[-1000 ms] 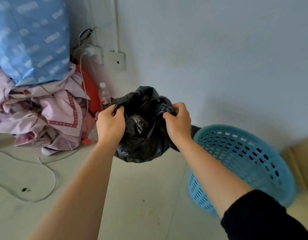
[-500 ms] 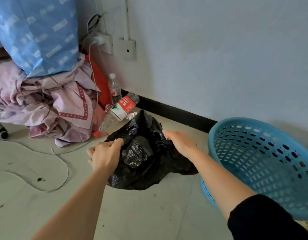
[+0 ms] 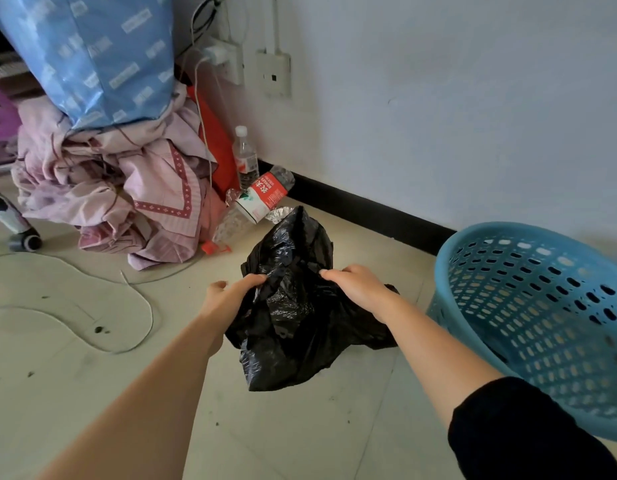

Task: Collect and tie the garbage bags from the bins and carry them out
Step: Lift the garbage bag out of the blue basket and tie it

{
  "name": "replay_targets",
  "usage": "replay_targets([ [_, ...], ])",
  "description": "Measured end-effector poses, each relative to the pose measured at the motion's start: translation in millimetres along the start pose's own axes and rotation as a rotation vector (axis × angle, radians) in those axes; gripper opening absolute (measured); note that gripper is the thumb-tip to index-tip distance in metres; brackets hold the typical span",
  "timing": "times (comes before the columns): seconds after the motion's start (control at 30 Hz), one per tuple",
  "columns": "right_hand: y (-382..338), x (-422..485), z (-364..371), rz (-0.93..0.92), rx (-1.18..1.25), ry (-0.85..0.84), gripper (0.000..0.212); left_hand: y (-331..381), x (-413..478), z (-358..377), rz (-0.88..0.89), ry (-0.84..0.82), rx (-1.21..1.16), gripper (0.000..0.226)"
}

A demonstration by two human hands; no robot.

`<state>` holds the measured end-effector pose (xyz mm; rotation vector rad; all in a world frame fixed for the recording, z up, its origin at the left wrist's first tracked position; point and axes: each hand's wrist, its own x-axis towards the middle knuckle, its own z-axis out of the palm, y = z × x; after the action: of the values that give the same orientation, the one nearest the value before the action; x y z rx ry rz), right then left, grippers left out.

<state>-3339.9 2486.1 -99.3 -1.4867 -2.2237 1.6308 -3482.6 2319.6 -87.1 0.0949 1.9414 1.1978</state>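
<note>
A crumpled black garbage bag point(image 3: 296, 327) rests on the pale tiled floor in the middle of the view, its top standing up in a peak. My left hand point(image 3: 230, 296) holds the bag's left upper edge, fingertips buried in the folds and the thumb standing apart. My right hand point(image 3: 355, 289) grips the right upper edge with curled fingers. The light blue perforated bin point(image 3: 542, 306) stands tilted just right of the bag, with no liner visible inside.
A heap of pink bedding point(image 3: 120, 188) under a blue bag point(image 3: 88, 53) sits at the left. Plastic bottles point(image 3: 246, 157) and a red-labelled one point(image 3: 265, 195) lie by the black skirting. A white cable point(image 3: 140, 299) loops across the floor. A chair castor point(image 3: 26, 240) is far left.
The bag has come down from mid-air onto the floor and slumped. Both hands dropped with it and stayed at its top edges. The bin now appears closer at the right.
</note>
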Motion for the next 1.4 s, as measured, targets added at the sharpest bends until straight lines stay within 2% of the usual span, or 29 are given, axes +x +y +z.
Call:
replay_targets([
  [0.1,-2,-3,5,0.06,0.086,-0.106,0.075,6,-7,1,-0.004,-0.113,0.071,0.052],
  [0.23,-7,-8,4,0.074,0.131,-0.116,0.064,14,-14,7,0.079,-0.053,0.072,0.024],
  [0.3,-11,-10,1,0.054,0.091,-0.095,0.053,17,-16,10,0.127,0.003,0.082,0.011],
  [0.37,-14,-11,-1,-0.004,-0.023,-0.059,0.032,21,-16,11,0.195,0.066,0.095,0.008],
  [0.47,-23,-17,-8,-0.111,-0.37,0.138,0.009,27,-12,8,0.281,0.251,0.095,0.006],
  [0.53,-28,-23,-10,-0.216,-0.554,0.326,0.018,35,-15,4,0.312,0.357,0.034,0.013],
  [0.63,-32,-32,-13,-0.355,-0.67,0.557,0.032,46,-21,-1,0.32,0.403,-0.131,0.022],
  [0.73,-36,-35,-22,-0.397,-0.751,0.683,0.035,56,-28,-2,0.317,0.423,-0.283,0.019],
  [0.8,-41,-34,-30,-0.294,-0.626,0.576,0.042,61,-33,-1,0.323,0.407,-0.375,0.02],
  [0.9,-47,-27,-45,-0.126,-0.179,0.261,0.042,67,-47,1,0.318,0.366,-0.489,0.03],
  [0.97,-50,-34,-52,-0.113,0.047,0.065,0.042,68,-47,0,0.29,0.335,-0.566,0.027],
  [1.03,-50,-39,-57,-0.154,0.147,-0.131,0.045,68,-46,-1,0.261,0.326,-0.598,0.022],
  [1.1,-50,-46,-56,-0.202,0.19,-0.32,0.043,66,-40,-2,0.23,0.301,-0.579,0.007],
  [1.13,-49,-49,-53,-0.193,0.17,-0.377,0.049,64,-37,-2,0.214,0.281,-0.571,0.01],
  [1.2,-46,-50,-46,-0.117,0.035,-0.398,0.077,61,-32,-3,0.175,0.22,-0.541,0.03],
  [1.23,-44,-49,-42,-0.077,-0.033,-0.384,0.085,60,-32,-3,0.16,0.193,-0.504,0.039],
  [1.27,-43,-50,-39,-0.054,-0.062,-0.374,0.084,58,-31,-3,0.138,0.171,-0.452,0.048],
  [1.3,-42,-49,-36,-0.035,-0.061,-0.356,0.074,57,-31,-3,0.119,0.157,-0.401,0.055],
  [1.4,-43,-47,-31,-0.019,0.003,-0.246,0.023,55,-31,-1,0.084,0.09,-0.224,0.066],
])
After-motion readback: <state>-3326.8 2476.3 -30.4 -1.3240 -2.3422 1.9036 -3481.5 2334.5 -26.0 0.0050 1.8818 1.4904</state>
